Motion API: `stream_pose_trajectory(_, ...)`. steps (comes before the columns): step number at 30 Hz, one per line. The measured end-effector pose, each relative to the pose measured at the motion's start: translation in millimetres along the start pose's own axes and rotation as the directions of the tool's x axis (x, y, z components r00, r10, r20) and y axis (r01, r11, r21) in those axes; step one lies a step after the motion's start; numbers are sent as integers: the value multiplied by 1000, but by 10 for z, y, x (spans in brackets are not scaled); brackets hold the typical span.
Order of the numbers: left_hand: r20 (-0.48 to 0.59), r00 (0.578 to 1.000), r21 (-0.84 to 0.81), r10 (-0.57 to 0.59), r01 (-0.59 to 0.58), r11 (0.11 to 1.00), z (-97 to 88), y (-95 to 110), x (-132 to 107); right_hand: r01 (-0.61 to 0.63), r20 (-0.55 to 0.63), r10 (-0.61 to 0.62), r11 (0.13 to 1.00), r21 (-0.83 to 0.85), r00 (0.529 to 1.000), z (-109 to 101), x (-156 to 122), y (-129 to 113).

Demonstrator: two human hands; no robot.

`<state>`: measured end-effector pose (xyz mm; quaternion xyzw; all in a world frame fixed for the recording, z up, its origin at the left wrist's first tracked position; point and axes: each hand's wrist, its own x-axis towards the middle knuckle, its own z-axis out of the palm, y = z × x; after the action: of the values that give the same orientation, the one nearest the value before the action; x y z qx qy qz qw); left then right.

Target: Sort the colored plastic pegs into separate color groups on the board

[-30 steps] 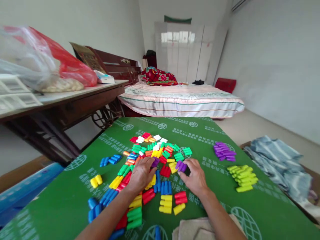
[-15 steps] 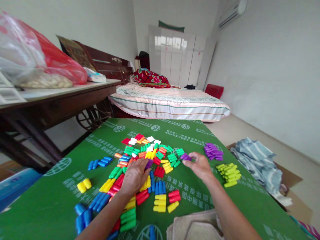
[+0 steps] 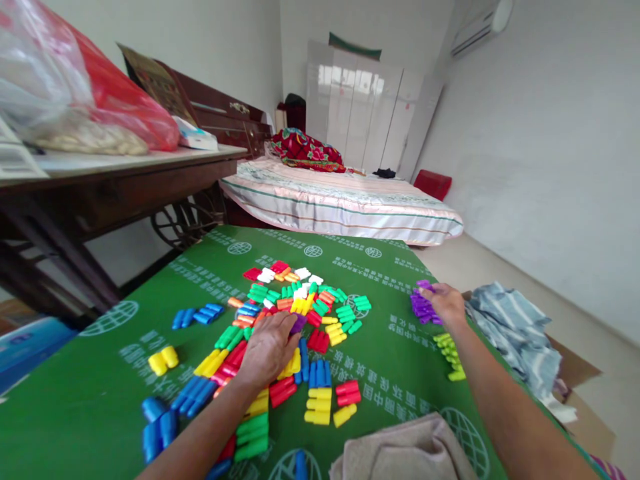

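My left hand (image 3: 270, 347) rests over the mixed heap, its thumb and fingers closed on a purple plastic block (image 3: 299, 323). Out to the right, my right hand (image 3: 447, 303) pinches another purple block (image 3: 425, 285) at the top of the purple pile (image 3: 423, 308); whether it has let go there I cannot tell. Lime-green blocks (image 3: 449, 353) are stacked just below that hand, partly behind the wrist. Around my left hand lie bullet-shaped blocks joined in short rows: red (image 3: 319, 341), blue (image 3: 320, 373), yellow (image 3: 318, 405), green (image 3: 253, 437) and white (image 3: 303, 273).
The green printed board (image 3: 400, 347) bears all the blocks. A folded beige cloth (image 3: 405, 450) lies at its near edge. Blue striped cloth (image 3: 517, 333) sits in a carton on the right. A sewing-machine table (image 3: 150, 177) stands left, with a bed (image 3: 340, 200) beyond.
My right hand has moved right with its purple block, from beside the green blocks to the purple pile. My left hand stays over the heap with its purple block. The view has shifted slightly.
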<state>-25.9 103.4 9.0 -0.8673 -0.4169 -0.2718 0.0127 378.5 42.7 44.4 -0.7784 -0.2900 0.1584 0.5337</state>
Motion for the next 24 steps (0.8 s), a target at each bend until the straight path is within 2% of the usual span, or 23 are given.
stream_pose_trajectory(4,-15,1000,10,5,-5,1000,14,-11,-13,9,8,-7,921,-389,1000,-212,247,114)
stream_pose_trajectory(9,-6,1000,44,26,-25,999,-1,6,-14,26,69,23,777,-629,997,-255,349,199)
stream_pose_trajectory(15,3,1000,50,27,-28,998,-4,19,-6,26,93,65,664,-747,994,-211,288,200)
stream_pose_trajectory(24,0,999,29,36,-36,999,2,11,4,35,95,65,618,-786,993,-211,203,140)
